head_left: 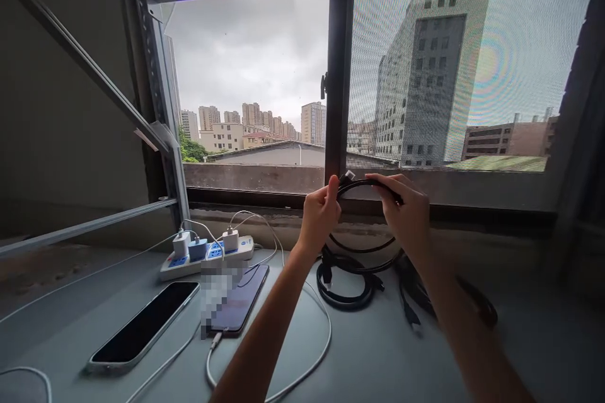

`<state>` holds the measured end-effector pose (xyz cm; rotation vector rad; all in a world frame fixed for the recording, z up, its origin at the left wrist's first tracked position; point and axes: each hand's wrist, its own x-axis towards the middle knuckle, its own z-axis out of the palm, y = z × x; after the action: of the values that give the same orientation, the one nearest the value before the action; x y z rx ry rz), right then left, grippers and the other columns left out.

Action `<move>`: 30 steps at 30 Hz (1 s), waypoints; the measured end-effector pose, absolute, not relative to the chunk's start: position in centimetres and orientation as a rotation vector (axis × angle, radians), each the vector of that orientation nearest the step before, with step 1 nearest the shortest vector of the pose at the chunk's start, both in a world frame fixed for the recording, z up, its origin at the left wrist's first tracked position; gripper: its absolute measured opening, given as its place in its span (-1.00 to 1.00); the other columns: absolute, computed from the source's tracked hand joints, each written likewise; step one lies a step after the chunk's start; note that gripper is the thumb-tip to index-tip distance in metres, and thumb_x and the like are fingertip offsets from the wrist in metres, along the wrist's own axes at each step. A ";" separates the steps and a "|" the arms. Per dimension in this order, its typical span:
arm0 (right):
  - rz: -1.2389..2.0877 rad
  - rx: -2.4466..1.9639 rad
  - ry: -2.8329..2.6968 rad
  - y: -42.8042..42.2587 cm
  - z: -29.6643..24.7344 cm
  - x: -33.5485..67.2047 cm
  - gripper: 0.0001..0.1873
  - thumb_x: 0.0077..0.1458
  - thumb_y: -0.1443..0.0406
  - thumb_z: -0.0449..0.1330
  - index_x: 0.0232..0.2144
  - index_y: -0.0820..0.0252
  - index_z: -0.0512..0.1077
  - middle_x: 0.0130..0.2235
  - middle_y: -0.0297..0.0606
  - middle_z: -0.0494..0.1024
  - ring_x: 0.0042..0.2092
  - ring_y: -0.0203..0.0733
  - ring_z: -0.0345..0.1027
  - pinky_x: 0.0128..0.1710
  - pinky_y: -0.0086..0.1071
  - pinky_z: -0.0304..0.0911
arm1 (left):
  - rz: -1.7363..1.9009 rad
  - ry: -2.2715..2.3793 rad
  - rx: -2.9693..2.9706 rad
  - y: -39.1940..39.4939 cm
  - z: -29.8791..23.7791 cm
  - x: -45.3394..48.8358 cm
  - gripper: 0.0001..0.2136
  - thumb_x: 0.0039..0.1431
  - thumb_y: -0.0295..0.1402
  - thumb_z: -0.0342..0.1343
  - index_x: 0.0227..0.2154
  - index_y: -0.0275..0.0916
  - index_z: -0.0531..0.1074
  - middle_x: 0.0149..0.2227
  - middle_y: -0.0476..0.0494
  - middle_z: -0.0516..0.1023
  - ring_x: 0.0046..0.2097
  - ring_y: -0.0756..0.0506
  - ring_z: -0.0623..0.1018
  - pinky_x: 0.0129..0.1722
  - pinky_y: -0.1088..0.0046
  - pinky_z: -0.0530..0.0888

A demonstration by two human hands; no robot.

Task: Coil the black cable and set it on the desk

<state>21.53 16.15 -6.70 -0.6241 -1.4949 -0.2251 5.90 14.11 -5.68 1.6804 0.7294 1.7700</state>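
Observation:
A black cable [362, 182] is held up in loops between my two hands, above the desk by the window. My left hand [322, 206] is closed on the left side of the loops, thumb pointing up. A connector with a light metal tip [348, 176] sticks out just beside that thumb. On the right side of the loops my right hand [405, 208] pinches the cable between thumb and fingers. Below them a coiled black cable [347, 302] lies on the desk. More black cable with a plug [412, 318] lies to the right, partly hidden by my right forearm.
On the left, a white power strip [208, 258] carries several chargers. A dark-screened phone [146, 324] and a second phone [248, 296], partly blurred out, lie on the desk. A white charging cable [328, 334] curves across the desk. Metal frame bars [94, 72] stand at left.

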 end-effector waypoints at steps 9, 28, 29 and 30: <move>-0.267 -0.672 -1.556 15.4 -6.7 21.1 -0.77 0.18 0.20 0.14 -0.15 0.05 0.53 -0.31 -0.36 0.51 -0.52 -0.39 0.19 -0.50 -0.48 0.13 | 1.657 0.760 1.761 14.3 -5.5 5.3 -0.47 0.02 0.15 0.11 -0.65 -0.27 0.29 -0.78 0.09 0.05 -0.72 0.10 0.05 -0.72 0.55 0.00; -0.227 -0.841 -1.797 15.8 -7.6 20.1 -0.78 0.21 0.18 0.08 -0.26 0.14 0.48 -0.27 -0.28 0.50 -0.50 -0.34 0.24 -0.50 -0.44 0.09 | 1.363 1.180 1.893 14.3 -5.6 3.7 -0.43 0.12 0.13 0.01 -0.58 -0.34 0.53 -0.78 0.05 0.06 -0.70 0.10 0.09 -0.68 0.57 0.04; -0.133 -0.836 -1.813 16.0 -7.7 20.1 -0.77 0.18 0.18 0.10 -0.27 0.17 0.48 -0.31 -0.28 0.50 -0.50 -0.32 0.23 -0.49 -0.43 0.10 | 1.347 1.207 1.886 14.5 -5.7 3.6 -0.43 0.14 0.12 0.01 -0.61 -0.34 0.51 -0.78 0.05 0.06 -0.70 0.10 0.09 -0.68 0.57 0.03; -0.030 -0.831 -1.826 16.1 -7.7 20.0 -0.75 0.17 0.16 0.11 -0.28 0.19 0.48 -0.34 -0.27 0.50 -0.50 -0.31 0.23 -0.48 -0.42 0.11 | 1.325 1.236 1.871 14.7 -5.9 3.4 -0.42 0.15 0.11 0.01 -0.65 -0.34 0.48 -0.79 0.04 0.05 -0.70 0.10 0.08 -0.68 0.57 0.02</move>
<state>20.02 16.08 -7.71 -0.8315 -1.8258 -0.0303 3.44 14.73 -5.86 1.8713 1.2355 1.3253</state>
